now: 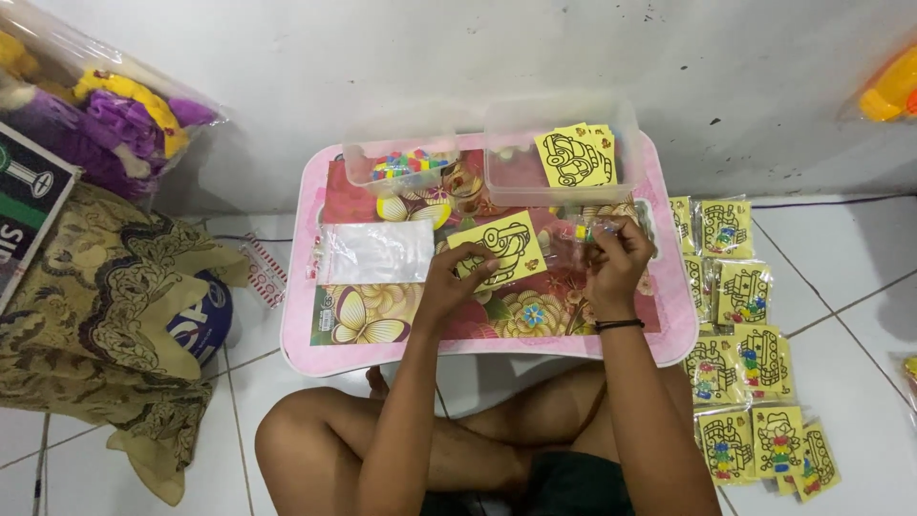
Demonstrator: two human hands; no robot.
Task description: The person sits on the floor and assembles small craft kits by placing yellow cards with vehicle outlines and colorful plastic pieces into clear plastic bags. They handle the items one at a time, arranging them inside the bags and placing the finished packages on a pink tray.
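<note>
Yellow square card with a black line drawing, pinched at its left edge by the left hand, tilted, just above the low pink table.

White tiled floor all around, with dark grout lines. Plain white wall behind, marked with a few small dark specks. Brown and gold patterned cloth heaped on the floor at the left, touching a blue and white round tub. Clear plastic bag of purple and yellow soft toys in the far left corner, against the wall.

Low pink table with a flower and butterfly top, set against the wall, over bare crossed legs. Two clear plastic tubs at the back of the table: the left tub filled with small bright pieces, the right tub with more yellow cards standing inside. Flat clear plastic sleeve lying on the table, just left of the held card.

Rows of packed yellow cards in clear bags spread on the floor to the right of the table, some overlapping.

Right hand with fingers curled together, pinching a small clear packet of coloured bits, near the held card. Thin black band around the right wrist.
</note>
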